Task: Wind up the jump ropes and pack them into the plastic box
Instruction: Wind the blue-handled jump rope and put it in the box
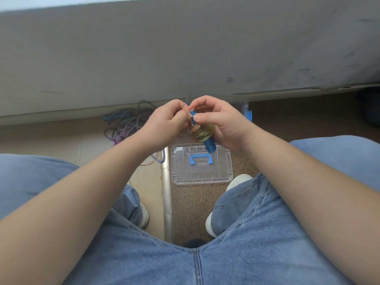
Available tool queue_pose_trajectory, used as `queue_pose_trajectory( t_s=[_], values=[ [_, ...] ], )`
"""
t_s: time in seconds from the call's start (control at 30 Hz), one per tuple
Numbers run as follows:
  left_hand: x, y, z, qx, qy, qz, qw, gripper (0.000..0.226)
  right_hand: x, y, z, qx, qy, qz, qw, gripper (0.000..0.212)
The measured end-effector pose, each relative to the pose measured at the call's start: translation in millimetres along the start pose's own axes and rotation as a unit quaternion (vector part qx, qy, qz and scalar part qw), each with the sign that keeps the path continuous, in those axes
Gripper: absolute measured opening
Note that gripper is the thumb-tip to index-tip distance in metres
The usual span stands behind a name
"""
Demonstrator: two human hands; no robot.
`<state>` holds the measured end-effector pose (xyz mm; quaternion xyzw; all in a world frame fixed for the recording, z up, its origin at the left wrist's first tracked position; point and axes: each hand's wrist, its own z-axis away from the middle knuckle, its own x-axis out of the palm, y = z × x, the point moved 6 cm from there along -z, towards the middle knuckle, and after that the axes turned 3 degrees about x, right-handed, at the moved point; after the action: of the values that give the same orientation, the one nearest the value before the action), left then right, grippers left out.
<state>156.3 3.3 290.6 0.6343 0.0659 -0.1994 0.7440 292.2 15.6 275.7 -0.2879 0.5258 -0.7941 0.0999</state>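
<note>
Both hands meet out in front of the seated person's knees, held close together with their fingertips almost touching. Left hand point(166, 124) has its fingers curled and pinches the upper end of a wound jump rope point(202, 131); how the cord runs under those fingers is hidden. Right hand point(222, 124) grips the same bundle from the other side, thumb and forefinger pinching near its top and the palm cupped against the coil. Thin yellow-green cord is wrapped in many turns round the blue handle point(209, 146), which is tilted, with 1 blue end sticking out below the right hand and a bit of blue showing between the fingertips above. Directly beneath the hands a clear lid point(181, 173) with a blue grip point(201, 159) lies flat on the speckled floor point(191, 204). Just past the knuckles of the right hand a sliver of the clear plastic box point(246, 112) with a blue clip shows; the rest is hidden behind the hands. Left of the left hand a loose heap of purple and blue-striped ropes point(123, 124) lies on the floor at the foot of a grey wall point(185, 48), 1 strand trailing toward the lid's left edge. Nearer the person than the hands are blue jeans point(205, 264) and white shoes point(238, 181) on either side of a pale floor strip point(167, 192).
</note>
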Motion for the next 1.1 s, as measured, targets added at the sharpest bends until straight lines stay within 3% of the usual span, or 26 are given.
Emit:
queue_pose_trajectory(
  t_s=[0.17,0.3,0.43,0.57,0.83,1.1],
  values=[
    [0,10,0,0.045,-0.051,0.047,0.997,0.008,0,-8,2,0.013,-0.012,-0.065,0.998,0.014],
    [7,7,0,-0.034,-0.032,0.154,0.987,0.018,4,-8,1,0.014,-0.019,-0.062,0.998,0.014],
    [7,-3,-6,-0.030,0.017,0.079,0.996,0.018,1,-3,-4,-0.026,0.051,0.047,0.997,0.026],
    [-3,-7,-11,-0.040,0.078,0.121,0.989,0.017,-6,-6,-4,-0.032,0.057,0.055,0.996,0.023],
    [-11,-23,-11,-0.093,0.089,0.149,0.980,0.018,-4,4,0,0.026,0.012,0.035,0.999,0.013],
    [-7,-18,-6,-0.106,0.067,0.181,0.975,0.013,-6,13,-5,0.040,0.039,0.076,0.996,0.014]
  ],
)
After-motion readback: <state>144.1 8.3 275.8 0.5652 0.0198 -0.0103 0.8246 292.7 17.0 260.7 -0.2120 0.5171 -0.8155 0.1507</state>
